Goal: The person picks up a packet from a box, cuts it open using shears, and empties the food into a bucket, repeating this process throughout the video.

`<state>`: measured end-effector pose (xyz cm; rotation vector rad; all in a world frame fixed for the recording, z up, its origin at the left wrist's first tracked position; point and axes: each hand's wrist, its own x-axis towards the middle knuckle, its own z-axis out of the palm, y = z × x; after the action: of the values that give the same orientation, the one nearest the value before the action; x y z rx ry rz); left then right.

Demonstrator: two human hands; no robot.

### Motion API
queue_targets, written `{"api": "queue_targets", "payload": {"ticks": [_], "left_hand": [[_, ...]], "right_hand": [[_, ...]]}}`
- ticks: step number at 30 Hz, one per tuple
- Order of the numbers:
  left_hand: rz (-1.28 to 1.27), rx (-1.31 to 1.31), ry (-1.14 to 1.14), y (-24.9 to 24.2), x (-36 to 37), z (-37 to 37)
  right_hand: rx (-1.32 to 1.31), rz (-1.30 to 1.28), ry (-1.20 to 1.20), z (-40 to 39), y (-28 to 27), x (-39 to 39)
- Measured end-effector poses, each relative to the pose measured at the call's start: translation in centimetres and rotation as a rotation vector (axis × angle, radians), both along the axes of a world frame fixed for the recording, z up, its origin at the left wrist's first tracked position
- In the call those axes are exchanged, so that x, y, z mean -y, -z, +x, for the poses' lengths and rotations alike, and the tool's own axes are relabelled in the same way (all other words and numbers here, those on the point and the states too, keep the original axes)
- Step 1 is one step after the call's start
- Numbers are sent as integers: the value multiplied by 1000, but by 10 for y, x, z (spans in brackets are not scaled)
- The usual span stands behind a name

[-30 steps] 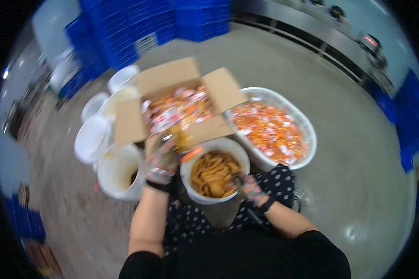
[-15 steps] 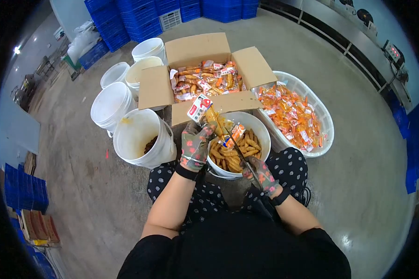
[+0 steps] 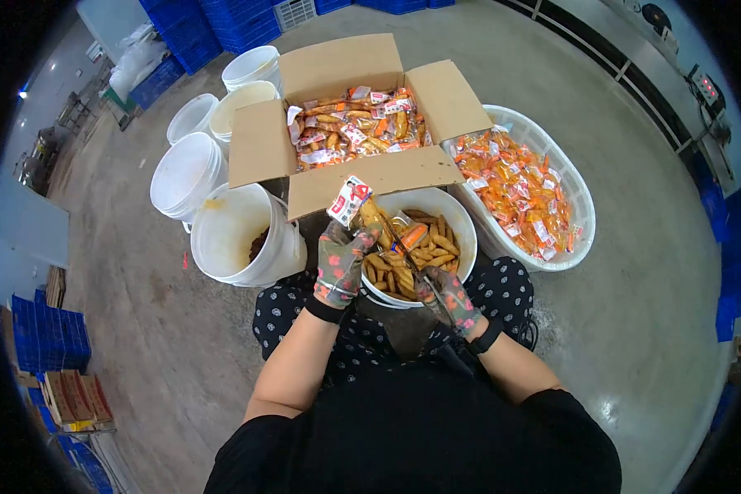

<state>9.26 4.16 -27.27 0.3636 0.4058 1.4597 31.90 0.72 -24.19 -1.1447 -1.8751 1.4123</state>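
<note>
My left hand (image 3: 341,262), in a patterned glove, is closed on a clear packet (image 3: 352,202) with a red and white label and brown food inside. Gripped in my gloved right hand (image 3: 448,296) is a dark, long, thin tool (image 3: 402,247), whose far end reaches up to the packet. Both hands are over the near rim of a white bucket (image 3: 468,237), which holds brown finger-shaped pieces (image 3: 440,247). An orange wrapper piece (image 3: 412,237) shows beside the tool, above those pieces.
Beyond the bucket stands an open cardboard box (image 3: 337,59) of packets. At the right, a white basket (image 3: 583,206) holds orange packets. Several white buckets (image 3: 183,171) are grouped on the left, the nearest one (image 3: 222,235) with dark contents. Blue crates (image 3: 237,31) are stacked behind.
The view has shifted slightly, so the box and buckets sit a little higher. The orange wrapper piece and packet have changed position slightly against the tool. Both hands keep their hold.
</note>
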Motion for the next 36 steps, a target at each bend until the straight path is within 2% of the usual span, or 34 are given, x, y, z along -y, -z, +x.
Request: {"api": "queue_targets", "payload": {"ticks": [1,3,4,5,7,8,9,10,11,12,13,14,15,17,18,20,21,22,23,24,25,27,28,29,31,32,33,34,35,36], "left_hand": [[-4,3,0,-2,-1,3],[63,-405,-106,-6,-1,10],[-192,-392,-118,-62,7,23],[-197,-395,-119,-60,5,22],[19,-335,-163,-53,2,21],[-42,-548,-198,-46,1,20],[15,-592,-337,-64,2,38],[20,-599,-309,-72,5,42],[-32,-766,-174,-63,6,36],[-29,-624,-118,-53,9,41],[51,-798,-86,-38,18,37],[-18,-783,-120,-39,23,49],[-99,-577,-77,-34,26,50],[-147,-620,15,-34,25,50],[-83,-849,-2,-24,25,49],[-97,-771,63,-22,20,47],[-113,-697,128,-24,19,46],[-107,-756,152,-37,19,55],[-75,-787,143,-27,17,53],[-80,-817,163,-32,16,55],[-87,-848,181,-39,14,60],[-125,-524,106,-32,7,62],[-64,-568,101,-24,0,58],[13,-507,72,-8,-6,49],[-56,-686,-7,-13,-14,47],[-62,-692,-12,-10,-17,41],[-40,-836,-31,-5,-21,35],[-22,-979,-48,-3,-25,31],[-28,-985,-49,-7,-25,34],[15,-1061,-77,-10,-24,42]], "right_hand": [[3,-4,0,1,2,-1],[-120,71,11,2,13,1],[-119,148,29,3,29,-1],[-122,143,28,5,44,-3],[-209,-90,83,12,65,-4],[182,-18,27,7,2,-2],[146,5,9,5,21,-5],[123,19,16,13,41,-3],[5,277,92,5,20,1],[48,221,88,7,17,3],[-38,149,114,7,37,2],[-357,6,99,7,47,0],[-486,-114,103,3,63,4],[-424,-40,187,6,36,13],[-420,-43,200,7,32,14],[-240,58,249,11,30,13],[-242,58,254,10,29,12],[-311,25,234,9,27,8],[-379,-5,212,8,25,3],[-210,120,224,8,37,-4],[-214,121,221,11,34,-10],[-159,-92,168,16,27,-19],[18,222,142,25,29,-25],[190,537,114,41,32,-33],[385,155,-53,83,15,-54],[509,164,-98,101,0,-54],[632,180,-140,118,-9,-55],[337,107,43,132,-6,-50],[42,25,223,128,-18,-41],[162,-182,351,129,-36,-31]]}}
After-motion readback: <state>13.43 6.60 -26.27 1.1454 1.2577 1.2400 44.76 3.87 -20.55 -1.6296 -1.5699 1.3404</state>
